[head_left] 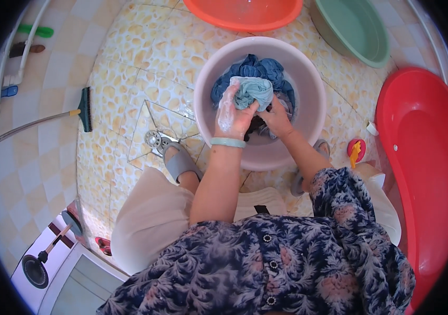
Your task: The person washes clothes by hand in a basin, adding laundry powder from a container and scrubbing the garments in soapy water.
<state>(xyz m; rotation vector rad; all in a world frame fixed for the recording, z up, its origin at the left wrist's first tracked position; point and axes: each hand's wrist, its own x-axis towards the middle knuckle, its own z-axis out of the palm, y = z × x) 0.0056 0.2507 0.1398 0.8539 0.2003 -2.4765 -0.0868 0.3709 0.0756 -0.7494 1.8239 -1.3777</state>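
A light blue-green wet cloth [254, 94] is bunched up above a pale pink basin [312, 105]. Soap suds cover the back of my left hand [232, 113], which is closed round the cloth's left side. On the lower right of the same cloth, my right hand [276, 116] grips with bent fingers. Beneath, in the basin, lie dark blue clothes [258, 67] and some dark and greyish pieces, partly hidden by my hands. A pale green bangle circles my left wrist.
An orange basin [245, 23] and a green basin [358, 31] stand beyond. A red baby bathtub [429, 157] lines the right side. Left of my slippered feet is a floor drain [153, 138]; a long-handled squeegee [85, 110] leans by the left wall.
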